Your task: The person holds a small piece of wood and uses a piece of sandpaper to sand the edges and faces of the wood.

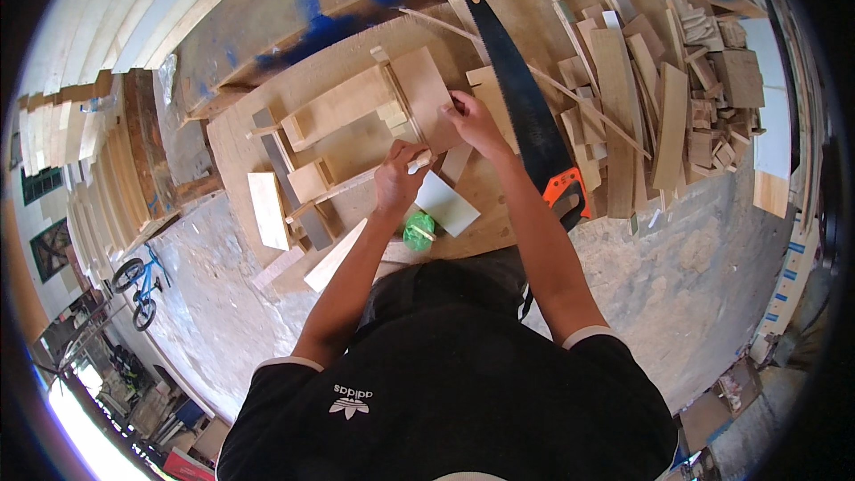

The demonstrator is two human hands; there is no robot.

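My left hand [399, 175] is closed on a small pale piece [419, 160], possibly wood, at the lower edge of a thin square wooden panel [419, 89]. My right hand [474, 127] grips the panel's right side with bent fingers. The panel lies against the right end of an open wooden assembly [316, 116] of boards and strips. Just below my hands are a pale grey-white rectangular piece [452, 205] and a green container or bag [417, 236] with a small stick in it. A large handsaw [517, 98] with an orange-black handle lies right of my right hand.
The plywood work surface [232, 142] carries a loose pile of wood offcuts [677, 116] at the right and loose boards [267, 209] at the left. Stacked planks [107, 178] stand at the far left, with a blue bicycle [142, 289] below them on the concrete floor [214, 321].
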